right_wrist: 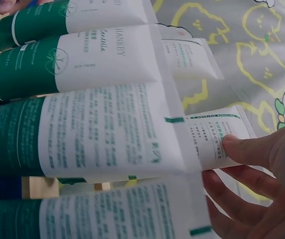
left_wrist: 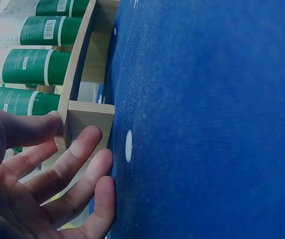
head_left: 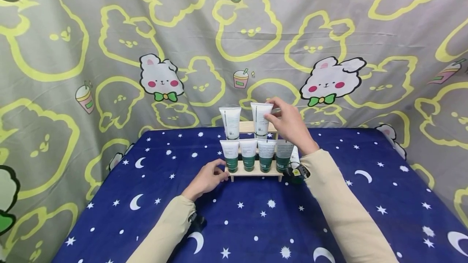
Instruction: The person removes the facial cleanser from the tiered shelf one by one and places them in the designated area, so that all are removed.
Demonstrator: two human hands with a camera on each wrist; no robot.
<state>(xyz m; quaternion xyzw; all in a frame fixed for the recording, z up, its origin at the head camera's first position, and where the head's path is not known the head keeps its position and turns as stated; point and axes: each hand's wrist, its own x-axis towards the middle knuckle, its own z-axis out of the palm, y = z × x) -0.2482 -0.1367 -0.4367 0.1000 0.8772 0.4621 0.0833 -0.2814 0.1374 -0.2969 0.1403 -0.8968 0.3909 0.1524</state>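
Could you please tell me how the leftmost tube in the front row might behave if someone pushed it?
Pushed high, the leftmost tube would probably tip, standing on its narrower green end. Its body may give slightly, since the top flattens into a thin edge. It might nudge the neighbouring tube, standing close by.

Head looks down; wrist closeups probably share tubes (right_wrist: 102,130).

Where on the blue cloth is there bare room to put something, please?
Free: blue cloth before the wooden rack, between the sleeves; cloth left of the left hand. Crowded: the rack's front tier, holding four tubes.
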